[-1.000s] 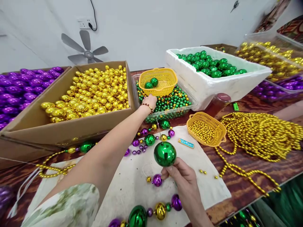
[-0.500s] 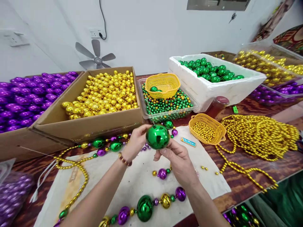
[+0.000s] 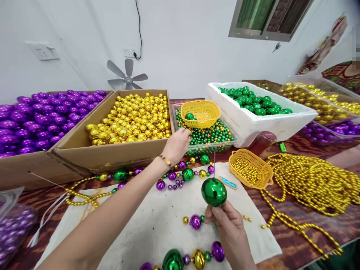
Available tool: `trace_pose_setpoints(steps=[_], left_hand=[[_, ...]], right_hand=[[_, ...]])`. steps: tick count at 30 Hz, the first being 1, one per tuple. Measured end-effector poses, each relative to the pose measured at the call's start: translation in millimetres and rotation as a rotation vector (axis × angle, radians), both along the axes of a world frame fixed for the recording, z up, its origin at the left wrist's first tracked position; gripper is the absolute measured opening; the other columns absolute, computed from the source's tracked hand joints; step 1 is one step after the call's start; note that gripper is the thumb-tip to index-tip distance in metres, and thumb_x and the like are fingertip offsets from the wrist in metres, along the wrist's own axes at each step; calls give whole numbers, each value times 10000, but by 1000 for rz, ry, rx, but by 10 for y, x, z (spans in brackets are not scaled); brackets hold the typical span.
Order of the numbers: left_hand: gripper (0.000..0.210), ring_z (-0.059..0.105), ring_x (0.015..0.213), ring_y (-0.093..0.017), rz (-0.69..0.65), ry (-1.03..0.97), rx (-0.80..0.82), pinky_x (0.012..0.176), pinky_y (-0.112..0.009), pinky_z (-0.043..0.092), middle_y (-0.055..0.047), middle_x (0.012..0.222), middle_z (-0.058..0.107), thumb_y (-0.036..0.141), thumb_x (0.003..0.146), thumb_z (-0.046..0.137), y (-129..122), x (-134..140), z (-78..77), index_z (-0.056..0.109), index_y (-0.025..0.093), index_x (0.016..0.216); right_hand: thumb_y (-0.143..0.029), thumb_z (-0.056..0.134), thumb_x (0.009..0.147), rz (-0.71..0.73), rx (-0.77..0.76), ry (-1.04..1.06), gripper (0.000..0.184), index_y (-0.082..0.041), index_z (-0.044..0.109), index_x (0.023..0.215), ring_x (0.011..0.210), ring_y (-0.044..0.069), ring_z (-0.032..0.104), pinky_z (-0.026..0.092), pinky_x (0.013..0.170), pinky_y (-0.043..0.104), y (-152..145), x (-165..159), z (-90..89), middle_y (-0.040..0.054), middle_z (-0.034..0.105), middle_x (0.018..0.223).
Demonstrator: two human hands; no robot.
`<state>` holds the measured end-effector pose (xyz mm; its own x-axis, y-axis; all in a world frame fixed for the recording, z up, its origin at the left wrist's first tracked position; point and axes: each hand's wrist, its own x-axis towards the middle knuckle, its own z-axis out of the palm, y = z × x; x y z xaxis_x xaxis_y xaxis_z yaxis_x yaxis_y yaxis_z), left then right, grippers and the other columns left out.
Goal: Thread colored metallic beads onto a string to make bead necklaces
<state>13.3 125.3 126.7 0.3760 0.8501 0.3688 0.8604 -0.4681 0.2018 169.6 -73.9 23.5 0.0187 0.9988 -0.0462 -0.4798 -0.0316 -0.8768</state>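
to steady the upright needle, our right hand is clamping its fingers beneath the green bead, our left hand hovering by the plastic tub, fingers unreadable.

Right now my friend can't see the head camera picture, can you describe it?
The person's right hand holds a big shiny green ball; the left hand is near a clear tub of small beads. Around them are bead strings on pale cloth and boxes of purple balls, gold balls and green balls.
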Motion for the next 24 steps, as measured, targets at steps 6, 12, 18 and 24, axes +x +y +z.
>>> trace_pose_setpoints(steps=[6,12,18,24], left_hand=[[239,627,1022,-254,23,268,-135,868,-398,486,-137,1063,645,95,927,429,444,278,-236,657,123,992],[260,621,1000,-217,81,392,-283,876,-447,509,-84,1110,639,318,915,573,569,284,-300,620,136,1095],[290,604,1052,-233,78,381,-328,907,-468,495,-95,1169,620,325,913,577,612,274,-296,608,142,1135],[256,624,997,-209,48,237,-327,868,-427,517,-83,1112,641,330,920,567,663,224,-311,624,149,1091]], right_hand=[[-302,628,897,4,-14,5,149,-183,685,828,637,143,572,452,656,253,5,-71,32,6,638,681],[-281,602,919,-1,-37,-49,151,-175,659,828,654,142,569,446,647,252,7,-36,-13,3,625,710],[-304,616,903,18,-39,-59,195,-166,639,766,614,131,575,448,625,242,-11,-127,1,1,635,672],[-360,642,879,-8,-51,-24,246,-158,636,739,565,125,578,432,582,233,-39,-160,-145,10,640,644]])
